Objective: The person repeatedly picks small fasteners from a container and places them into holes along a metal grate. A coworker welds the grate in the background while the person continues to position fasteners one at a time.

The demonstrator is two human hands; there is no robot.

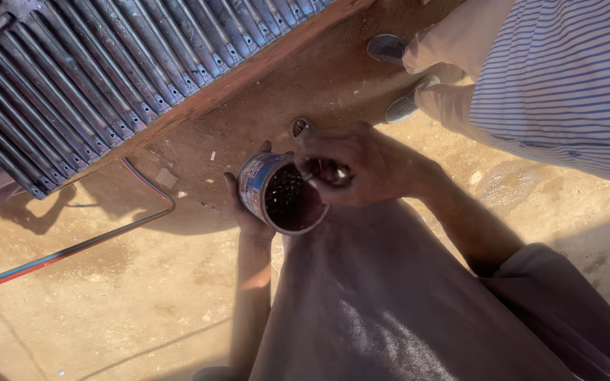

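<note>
My left hand (247, 206) is wrapped around a tin (280, 192), fingers curled about its printed blue-and-red side, holding it tilted so the open mouth faces up toward me. Inside the tin I see a dark heap of small metal pieces, too small to name for certain. My right hand (351, 166) sits at the tin's rim, just right of the mouth, its fingertips pinched together on something small and dark; I cannot tell exactly what it is.

Directly below the tin, my grey garment (390, 303) fills the lower middle of the view, my right sleeve running off to the lower right. Under the tin lies sandy, reddish ground (107, 296), sunlit on the left. Left of the tin, a red-and-blue cable (72, 248) bends across the dirt. Above and left of the tin stands a dark metal grille (93, 77) of close bars, edged by a rust-red frame (248, 77).

Above and right of the tin stands another person in a blue-striped shirt (566, 85) and tan trousers, two grey shoes (390, 48) planted on the dirt.
</note>
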